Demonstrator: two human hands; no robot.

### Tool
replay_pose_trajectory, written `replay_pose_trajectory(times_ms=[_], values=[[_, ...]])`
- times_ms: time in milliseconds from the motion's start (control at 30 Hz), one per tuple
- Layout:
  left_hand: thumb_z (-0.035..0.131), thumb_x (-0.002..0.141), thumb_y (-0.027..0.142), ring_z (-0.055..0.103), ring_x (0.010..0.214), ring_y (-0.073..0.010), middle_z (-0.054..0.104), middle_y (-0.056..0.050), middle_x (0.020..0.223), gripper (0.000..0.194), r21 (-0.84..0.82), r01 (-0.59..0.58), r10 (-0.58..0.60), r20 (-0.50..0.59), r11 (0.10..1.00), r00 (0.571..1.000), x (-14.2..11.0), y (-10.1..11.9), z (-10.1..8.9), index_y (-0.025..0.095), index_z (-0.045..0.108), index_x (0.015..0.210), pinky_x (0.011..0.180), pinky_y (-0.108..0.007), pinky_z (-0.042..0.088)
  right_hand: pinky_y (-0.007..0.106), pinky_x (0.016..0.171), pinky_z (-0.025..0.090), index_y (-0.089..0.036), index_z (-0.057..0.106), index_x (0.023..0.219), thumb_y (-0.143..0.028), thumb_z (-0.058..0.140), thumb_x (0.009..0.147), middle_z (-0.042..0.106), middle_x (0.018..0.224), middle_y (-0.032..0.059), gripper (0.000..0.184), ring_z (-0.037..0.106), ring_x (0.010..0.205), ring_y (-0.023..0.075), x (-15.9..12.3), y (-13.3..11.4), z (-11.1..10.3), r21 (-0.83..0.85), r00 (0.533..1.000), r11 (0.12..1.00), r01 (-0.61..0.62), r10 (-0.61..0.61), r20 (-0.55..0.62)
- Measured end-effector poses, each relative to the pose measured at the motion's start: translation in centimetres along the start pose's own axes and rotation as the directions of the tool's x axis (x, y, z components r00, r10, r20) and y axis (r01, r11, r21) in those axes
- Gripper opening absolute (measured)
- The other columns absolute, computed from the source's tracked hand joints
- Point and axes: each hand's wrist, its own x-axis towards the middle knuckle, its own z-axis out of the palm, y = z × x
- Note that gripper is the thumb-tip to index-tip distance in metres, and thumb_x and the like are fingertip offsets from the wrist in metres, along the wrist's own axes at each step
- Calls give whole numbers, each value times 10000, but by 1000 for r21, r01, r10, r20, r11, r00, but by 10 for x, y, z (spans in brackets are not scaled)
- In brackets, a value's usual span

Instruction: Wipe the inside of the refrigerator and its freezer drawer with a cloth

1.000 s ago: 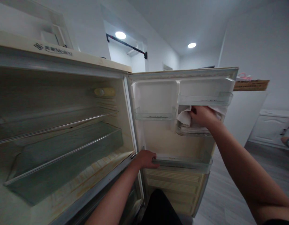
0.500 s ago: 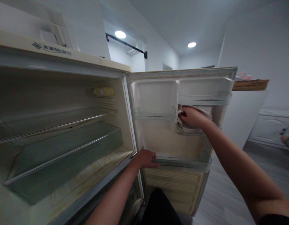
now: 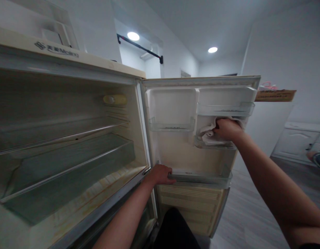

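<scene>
Glowing overhead from a white ceiling (image 3: pixel 201 20): two round lights (image 3: pixel 133 36). Running across a recess in the white wall (image 3: pixel 287 48), a black bar (image 3: pixel 139 48). Stretching away at right, grey wood floor (image 3: pixel 250 214), meeting a white cabinet (image 3: pixel 292 141).

Dim, two ceiling spotlights (image 3: pixel 133 36) glaring, soft blur, edges warped
</scene>
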Motion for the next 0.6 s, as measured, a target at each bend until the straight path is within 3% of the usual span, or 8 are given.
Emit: replay_pose_trajectory(times_ms=[200,333,467,533,600], values=[[545,788,753,706,978,-297,762,-77,990,575,4,15,-15,-3,1000,1000,3,1,1,269,713,1051,833,-395,504,312,681,400,-158,683,948,-393,506,894,725,1035,139,299,649,882,254,13,-13,16,105,984,980,169,-163,-66],[524,796,763,709,957,-303,763,-80,951,589,4,15,-15,-10,1000,1000,5,1,3,261,717,1037,825,-405,505,287,656,371,-175,650,991,-387,537,871,715,972,102,269,603,802,207,21,-24,24,197,947,928,316,-296,-126],[502,795,784,711,955,-321,763,-90,974,621,5,15,-15,-7,1000,1000,5,0,5,254,716,1037,807,-419,508,269,625,343,-180,621,852,-316,522,847,674,841,65,168,535,701,162,21,-30,27,257,929,893,369,-348,-123],[501,796,780,711,952,-323,764,-89,973,620,5,11,-11,-5,1000,1000,5,0,4,250,713,1040,806,-421,508,262,615,344,-182,606,797,-297,525,822,631,762,38,143,512,662,148,16,-26,25,347,912,843,410,-387,-137],[516,796,766,712,945,-315,764,-82,952,600,-1,5,-5,1,1000,1000,3,0,3,253,712,1036,810,-414,506,258,619,367,-178,608,786,-322,527,821,604,745,25,168,515,659,143,7,-19,17,502,877,724,474,-442,-190]])
